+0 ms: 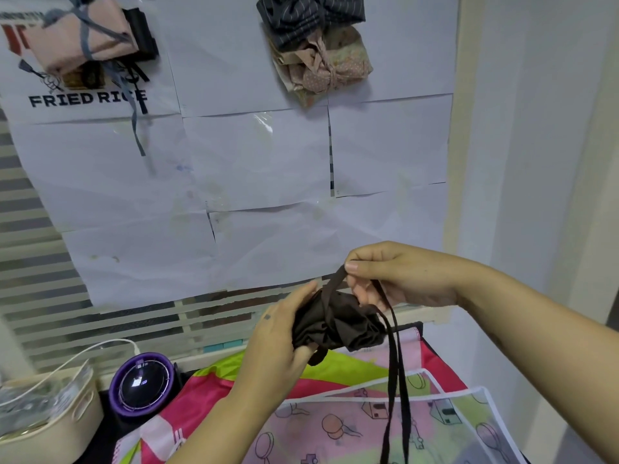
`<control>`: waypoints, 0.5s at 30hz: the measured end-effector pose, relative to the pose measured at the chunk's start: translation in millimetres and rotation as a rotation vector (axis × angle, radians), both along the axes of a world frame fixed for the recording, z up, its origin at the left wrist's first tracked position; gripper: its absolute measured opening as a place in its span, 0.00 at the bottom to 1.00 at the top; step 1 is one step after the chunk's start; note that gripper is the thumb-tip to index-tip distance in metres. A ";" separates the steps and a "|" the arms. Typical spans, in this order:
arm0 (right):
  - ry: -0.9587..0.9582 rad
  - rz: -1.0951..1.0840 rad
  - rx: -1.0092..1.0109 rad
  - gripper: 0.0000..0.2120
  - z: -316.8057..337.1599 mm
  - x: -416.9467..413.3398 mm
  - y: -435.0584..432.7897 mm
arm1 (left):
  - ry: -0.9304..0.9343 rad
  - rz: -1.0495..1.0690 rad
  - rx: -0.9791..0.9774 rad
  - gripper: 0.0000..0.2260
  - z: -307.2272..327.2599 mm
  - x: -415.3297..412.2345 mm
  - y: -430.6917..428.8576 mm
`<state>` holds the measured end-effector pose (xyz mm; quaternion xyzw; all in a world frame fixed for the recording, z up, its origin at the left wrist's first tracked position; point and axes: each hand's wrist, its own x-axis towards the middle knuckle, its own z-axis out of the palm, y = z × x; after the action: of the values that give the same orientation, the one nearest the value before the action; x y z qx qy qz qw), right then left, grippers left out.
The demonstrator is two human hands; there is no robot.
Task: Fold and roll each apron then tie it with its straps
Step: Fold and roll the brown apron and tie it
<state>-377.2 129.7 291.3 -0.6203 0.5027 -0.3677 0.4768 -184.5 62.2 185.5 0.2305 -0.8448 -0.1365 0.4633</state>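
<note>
A dark brown apron (338,326), rolled into a bundle, is held in the air above the table. My left hand (278,343) grips its left end from below and behind. My right hand (395,279) pinches the brown strap (330,286) between thumb and fingers just above the roll. The strap crosses the bundle once, and two loose strap lengths (397,380) hang down from my right hand past the frame's bottom edge.
Colourful aprons (351,416) lie spread on the table below. A purple round device (144,386) and a cream basket (50,426) stand at the left. Tied apron bundles sit far away: pink (80,35), striped dark (311,15), and floral (325,65), on the paper-covered surface (254,182).
</note>
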 end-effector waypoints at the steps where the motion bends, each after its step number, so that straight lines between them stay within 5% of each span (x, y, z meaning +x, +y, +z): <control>1: -0.045 -0.001 0.011 0.13 -1.1 -0.7 -0.1 | 0.012 -0.021 -0.006 0.40 0.4 -0.2 1.0; 9: -0.061 -0.061 -0.036 0.12 1.5 1.8 6.0 | 0.061 -0.106 -0.139 0.34 2.1 -0.9 1.6; 15: 0.186 0.016 -0.100 0.09 -6.6 13.5 4.9 | 0.051 -0.120 -0.204 0.36 5.3 0.2 -1.1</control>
<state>-363.7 134.6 284.7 -0.6787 0.5209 -0.3292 0.3995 -184.3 61.0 190.8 0.1278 -0.8544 -0.0832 0.4967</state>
